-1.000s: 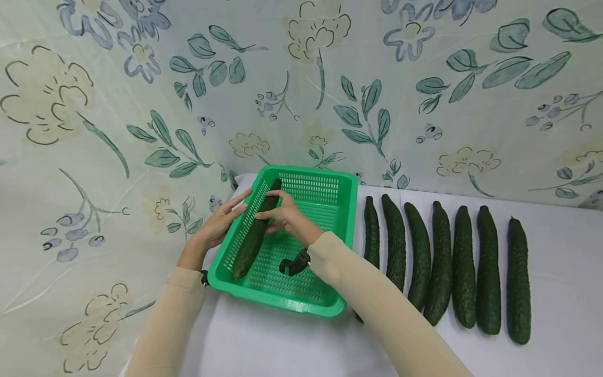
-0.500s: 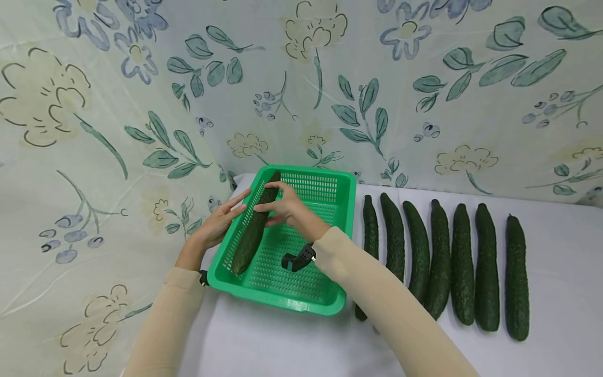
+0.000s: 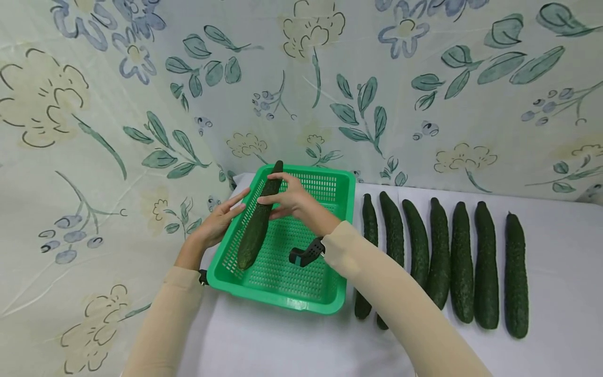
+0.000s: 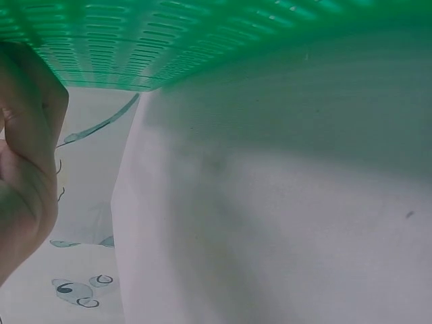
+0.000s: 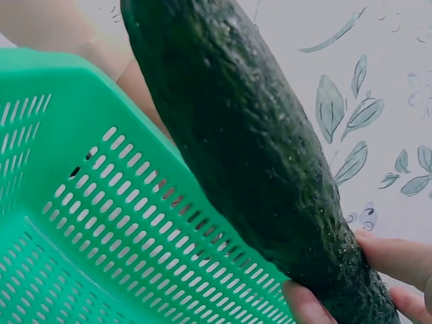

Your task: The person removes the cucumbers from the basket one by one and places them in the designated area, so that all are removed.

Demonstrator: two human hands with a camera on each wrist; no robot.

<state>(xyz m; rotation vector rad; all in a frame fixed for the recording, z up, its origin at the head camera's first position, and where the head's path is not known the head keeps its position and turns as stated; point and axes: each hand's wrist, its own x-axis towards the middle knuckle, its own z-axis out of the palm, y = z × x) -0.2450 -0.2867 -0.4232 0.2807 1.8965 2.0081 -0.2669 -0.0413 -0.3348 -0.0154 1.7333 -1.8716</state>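
My right hand (image 3: pixel 292 198) grips a long dark green cucumber (image 3: pixel 254 235) near its narrower far end, thumb on one side and fingers on the other. The cucumber slants over the left part of a green plastic basket (image 3: pixel 306 303), its far tip reaching past the back rim. In the right wrist view, the bumpy cucumber (image 5: pixel 236 135) rises above the basket's slotted wall (image 5: pixel 135 202). My left hand (image 3: pixel 218 222) rests against the basket's left side with its fingers fairly straight along the rim. Close under the basket, the left wrist view catches part of that left hand (image 4: pixel 27 162).
Several more cucumbers (image 3: pixel 461 262) lie side by side on the white-covered table (image 3: pixel 282 345) right of the basket; my right forearm covers parts of some. A floral cloth (image 3: pixel 301 104) hangs behind and to the left. A black wrist mount (image 3: pixel 306 252) sits on my right wrist.
My right hand has lifted the cucumber from along the basket's left wall, moving it up and slightly right. The left hand and the basket have hardly moved.
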